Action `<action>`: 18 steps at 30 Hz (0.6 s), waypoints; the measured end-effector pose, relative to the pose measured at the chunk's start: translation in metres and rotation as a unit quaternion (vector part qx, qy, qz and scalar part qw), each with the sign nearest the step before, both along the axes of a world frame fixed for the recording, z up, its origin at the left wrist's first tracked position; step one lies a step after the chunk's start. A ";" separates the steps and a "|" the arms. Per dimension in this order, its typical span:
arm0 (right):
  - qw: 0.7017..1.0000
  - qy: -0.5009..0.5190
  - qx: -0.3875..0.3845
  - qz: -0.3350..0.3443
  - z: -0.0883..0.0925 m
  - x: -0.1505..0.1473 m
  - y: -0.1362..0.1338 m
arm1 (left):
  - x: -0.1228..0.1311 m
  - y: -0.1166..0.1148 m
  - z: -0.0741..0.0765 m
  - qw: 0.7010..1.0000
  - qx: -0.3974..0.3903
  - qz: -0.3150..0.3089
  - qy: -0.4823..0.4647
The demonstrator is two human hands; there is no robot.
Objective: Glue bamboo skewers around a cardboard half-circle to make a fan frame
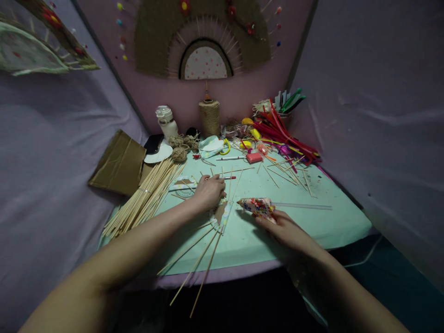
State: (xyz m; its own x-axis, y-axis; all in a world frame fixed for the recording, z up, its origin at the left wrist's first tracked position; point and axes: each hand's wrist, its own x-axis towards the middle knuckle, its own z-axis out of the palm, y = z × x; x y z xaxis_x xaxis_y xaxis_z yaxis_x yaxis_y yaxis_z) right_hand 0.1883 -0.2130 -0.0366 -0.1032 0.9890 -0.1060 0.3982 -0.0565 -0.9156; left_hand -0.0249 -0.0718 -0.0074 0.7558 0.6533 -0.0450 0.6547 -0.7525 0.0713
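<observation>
Right hand (282, 226) is grasping patterned glue gun (256, 207), nozzle pointing left toward cardboard piece (219, 213); clear glue stick (305, 206) is jutting rightward from it. Left hand (209, 192) is hovering over or touching cardboard piece, cannot tell whether pinching. Thin sticks (204, 277) are fanning nearward below; stick bundle (144, 194) is lying leftward.

We see right hand (275, 224) gripping glue gun (257, 206); left hand (209, 191) at far end of cardboard piece (219, 213), bundled sticks (143, 202) left of that hand.
</observation>
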 end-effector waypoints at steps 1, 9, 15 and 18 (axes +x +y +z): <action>1.000 0.002 -0.002 -0.002 0.000 0.000 0.000 | 0.000 -0.001 0.000 1.000 0.003 0.009 0.003; 1.000 0.019 -0.006 -0.008 -0.001 -0.002 0.000 | -0.002 0.000 0.002 0.999 0.021 0.033 -0.016; 1.000 0.003 -0.005 -0.012 0.010 0.000 -0.004 | -0.010 -0.073 0.031 0.996 -0.007 0.048 -0.071; 1.000 -0.008 0.018 -0.023 0.022 0.005 -0.008 | -0.013 -0.129 0.040 0.987 -0.121 0.016 -0.102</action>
State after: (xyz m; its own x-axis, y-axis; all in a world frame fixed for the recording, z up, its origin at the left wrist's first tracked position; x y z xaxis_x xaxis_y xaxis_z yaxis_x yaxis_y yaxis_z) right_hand 0.1936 -0.2209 -0.0143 -0.0565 0.9959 -0.0712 0.4107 -0.0419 -0.9108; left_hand -0.0377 -0.2011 0.0326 0.7443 0.6659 -0.0511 0.6314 -0.6766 0.3787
